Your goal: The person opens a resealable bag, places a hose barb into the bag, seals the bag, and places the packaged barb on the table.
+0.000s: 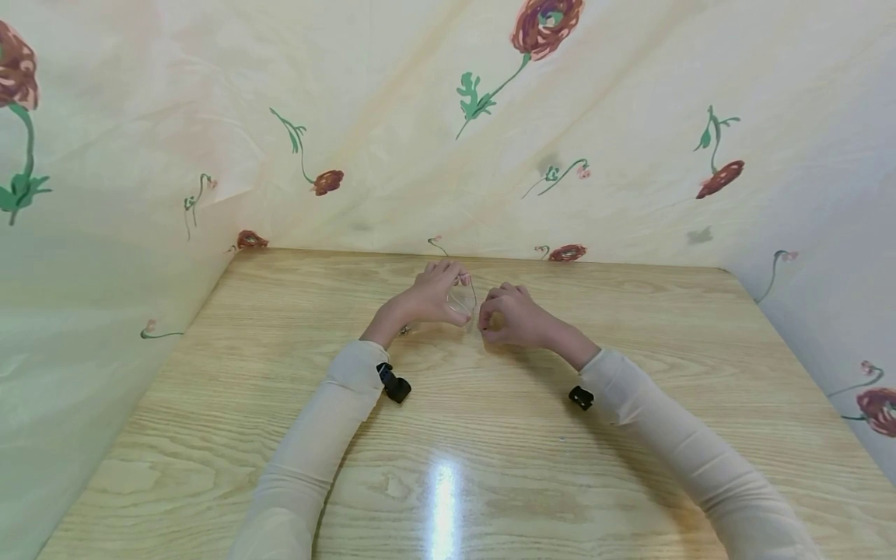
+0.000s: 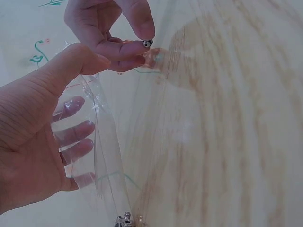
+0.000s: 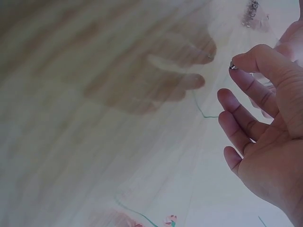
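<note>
A clear plastic bag is held in my left hand, whose fingers show through the film in the left wrist view. My right hand is just to its right, near the upper end of the bag. Between thumb and index finger it pinches a small shiny metal piece, also visible as a metal piece in the left wrist view; its exact kind is too small to tell. Several metal pieces are by the bag's lower end; whether they are inside it, I cannot tell.
A wood-grain table spreads under both arms. Cloth with printed flowers hangs along its back and sides. Black wrist straps stick out at the cuffs of both light sleeves.
</note>
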`<state>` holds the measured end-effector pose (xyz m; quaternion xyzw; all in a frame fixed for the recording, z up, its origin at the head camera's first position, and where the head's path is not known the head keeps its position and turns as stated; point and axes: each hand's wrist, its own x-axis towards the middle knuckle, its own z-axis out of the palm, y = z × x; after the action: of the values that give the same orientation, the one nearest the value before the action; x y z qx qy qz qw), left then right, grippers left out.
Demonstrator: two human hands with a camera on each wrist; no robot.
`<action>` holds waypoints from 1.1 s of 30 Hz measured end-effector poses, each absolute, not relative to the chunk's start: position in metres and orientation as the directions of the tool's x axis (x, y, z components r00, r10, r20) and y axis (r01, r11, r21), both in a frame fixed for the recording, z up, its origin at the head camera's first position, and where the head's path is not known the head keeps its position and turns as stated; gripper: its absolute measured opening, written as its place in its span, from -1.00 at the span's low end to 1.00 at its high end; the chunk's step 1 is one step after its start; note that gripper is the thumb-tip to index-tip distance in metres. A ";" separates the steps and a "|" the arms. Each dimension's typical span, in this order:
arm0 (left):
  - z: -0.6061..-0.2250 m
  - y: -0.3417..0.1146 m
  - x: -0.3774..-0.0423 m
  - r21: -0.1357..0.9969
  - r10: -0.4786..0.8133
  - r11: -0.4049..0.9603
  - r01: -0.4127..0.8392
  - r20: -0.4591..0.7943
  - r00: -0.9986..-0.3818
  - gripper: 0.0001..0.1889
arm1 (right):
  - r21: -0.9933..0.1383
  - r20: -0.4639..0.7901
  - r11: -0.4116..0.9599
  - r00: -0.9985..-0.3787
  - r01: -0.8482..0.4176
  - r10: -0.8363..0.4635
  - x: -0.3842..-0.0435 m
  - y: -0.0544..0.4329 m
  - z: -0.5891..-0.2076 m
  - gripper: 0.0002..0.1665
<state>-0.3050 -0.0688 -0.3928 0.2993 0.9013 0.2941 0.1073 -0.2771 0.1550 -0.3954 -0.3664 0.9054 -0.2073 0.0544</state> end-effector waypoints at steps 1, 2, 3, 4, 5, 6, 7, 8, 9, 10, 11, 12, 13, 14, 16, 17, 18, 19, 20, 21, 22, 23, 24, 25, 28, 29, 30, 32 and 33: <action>-0.393 -0.069 -0.305 0.594 0.603 0.648 0.476 -0.018 -0.798 -0.40 | -0.417 0.051 0.647 -0.728 -0.638 -0.684 -0.277 0.155 -0.395 -0.91; -0.393 -0.069 -0.305 0.595 0.603 0.648 0.476 -0.018 -0.798 -0.40 | -0.419 0.049 0.649 -0.729 -0.635 -0.682 -0.277 0.155 -0.395 -0.92; -0.393 -0.069 -0.305 0.596 0.603 0.647 0.475 -0.018 -0.798 -0.40 | -0.421 0.048 0.651 -0.731 -0.632 -0.680 -0.278 0.155 -0.395 -0.92; -0.393 -0.069 -0.305 0.596 0.603 0.647 0.476 -0.018 -0.797 -0.40 | -0.422 0.046 0.652 -0.733 -0.630 -0.678 -0.278 0.155 -0.394 -0.93; -0.393 -0.069 -0.305 0.596 0.603 0.647 0.476 -0.017 -0.797 -0.40 | -0.423 0.045 0.654 -0.736 -0.627 -0.676 -0.278 0.154 -0.394 -0.93; -0.393 -0.069 -0.305 0.595 0.603 0.647 0.477 -0.017 -0.797 -0.40 | -0.424 0.045 0.655 -0.737 -0.625 -0.674 -0.278 0.154 -0.393 -0.94; -0.393 -0.069 -0.305 0.594 0.603 0.648 0.477 -0.017 -0.797 -0.40 | -0.425 0.045 0.656 -0.739 -0.624 -0.673 -0.278 0.154 -0.393 -0.94; -0.393 -0.069 -0.305 0.593 0.603 0.648 0.478 -0.017 -0.798 -0.40 | -0.426 0.047 0.656 -0.739 -0.624 -0.672 -0.278 0.155 -0.393 -0.95; -0.392 -0.069 -0.305 0.592 0.603 0.649 0.478 -0.017 -0.798 -0.40 | -0.426 0.048 0.655 -0.739 -0.624 -0.672 -0.278 0.155 -0.393 -0.95; -0.392 -0.069 -0.305 0.591 0.603 0.649 0.478 -0.017 -0.797 -0.40 | -0.426 0.051 0.656 -0.740 -0.624 -0.671 -0.278 0.155 -0.393 -0.95; -0.392 -0.069 -0.304 0.591 0.603 0.650 0.478 -0.018 -0.798 -0.40 | -0.424 0.055 0.655 -0.739 -0.626 -0.671 -0.278 0.155 -0.393 -0.95; -0.392 -0.069 -0.304 0.592 0.603 0.650 0.477 -0.020 -0.797 -0.40 | -0.423 0.058 0.653 -0.738 -0.628 -0.672 -0.279 0.155 -0.393 -0.94; -0.392 -0.069 -0.304 0.591 0.603 0.651 0.477 -0.019 -0.798 -0.40 | -0.423 0.060 0.653 -0.738 -0.629 -0.672 -0.279 0.155 -0.392 -0.94; -0.391 -0.069 -0.304 0.590 0.603 0.651 0.477 -0.020 -0.798 -0.40 | -0.422 0.061 0.652 -0.737 -0.630 -0.673 -0.279 0.155 -0.392 -0.94; -0.391 -0.069 -0.303 0.590 0.603 0.651 0.477 -0.022 -0.797 -0.41 | -0.423 0.064 0.650 -0.737 -0.631 -0.673 -0.279 0.155 -0.392 -0.94; -0.391 -0.069 -0.303 0.590 0.603 0.652 0.477 -0.022 -0.797 -0.41 | -0.425 0.065 0.649 -0.736 -0.632 -0.674 -0.279 0.155 -0.392 -0.94; -0.391 -0.069 -0.303 0.589 0.604 0.652 0.477 -0.023 -0.797 -0.41 | -0.427 0.066 0.648 -0.736 -0.631 -0.674 -0.279 0.155 -0.391 -0.94; -0.390 -0.069 -0.303 0.589 0.604 0.652 0.478 -0.023 -0.796 -0.41 | -0.428 0.066 0.648 -0.737 -0.630 -0.673 -0.279 0.155 -0.391 -0.94; -0.390 -0.069 -0.303 0.591 0.605 0.651 0.477 -0.024 -0.796 -0.40 | -0.428 0.068 0.647 -0.736 -0.631 -0.673 -0.279 0.155 -0.391 -0.94; -0.390 -0.069 -0.303 0.592 0.605 0.650 0.476 -0.025 -0.796 -0.40 | -0.430 0.069 0.646 -0.737 -0.631 -0.673 -0.279 0.155 -0.391 -0.94; -0.390 -0.069 -0.302 0.593 0.606 0.650 0.476 -0.025 -0.795 -0.40 | -0.430 0.070 0.646 -0.737 -0.630 -0.672 -0.279 0.155 -0.391 -0.94; -0.390 -0.069 -0.302 0.594 0.605 0.649 0.475 -0.025 -0.796 -0.40 | -0.428 0.070 0.648 -0.738 -0.630 -0.672 -0.280 0.155 -0.391 -0.93; -0.390 -0.069 -0.302 0.594 0.605 0.649 0.475 -0.025 -0.796 -0.40 | -0.427 0.071 0.648 -0.738 -0.630 -0.671 -0.280 0.155 -0.391 -0.93; -0.390 -0.069 -0.302 0.594 0.605 0.650 0.475 -0.025 -0.796 -0.40 | -0.427 0.072 0.648 -0.738 -0.631 -0.671 -0.280 0.154 -0.391 -0.93; -0.390 -0.068 -0.302 0.591 0.603 0.651 0.477 -0.021 -0.797 -0.40 | -0.434 0.070 0.646 -0.738 -0.628 -0.671 -0.280 0.155 -0.391 -0.92; -0.390 -0.068 -0.303 0.590 0.603 0.651 0.478 -0.020 -0.797 -0.40 | -0.439 0.070 0.644 -0.738 -0.627 -0.671 -0.280 0.155 -0.391 -0.92; -0.391 -0.068 -0.303 0.589 0.603 0.651 0.479 -0.019 -0.797 -0.40 | -0.446 0.069 0.640 -0.737 -0.625 -0.672 -0.281 0.155 -0.391 -0.92; -0.391 -0.068 -0.303 0.590 0.604 0.650 0.479 -0.019 -0.797 -0.41 | -0.456 0.071 0.636 -0.738 -0.623 -0.672 -0.281 0.155 -0.392 -0.92; -0.391 -0.068 -0.303 0.590 0.605 0.650 0.479 -0.020 -0.796 -0.41 | -0.461 0.072 0.633 -0.738 -0.622 -0.671 -0.282 0.156 -0.392 -0.92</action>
<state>-0.3025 -0.0684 -0.3906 0.3004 0.9020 0.2909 0.1078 -0.2817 0.1556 -0.3920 -0.3584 0.9021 -0.2345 0.0531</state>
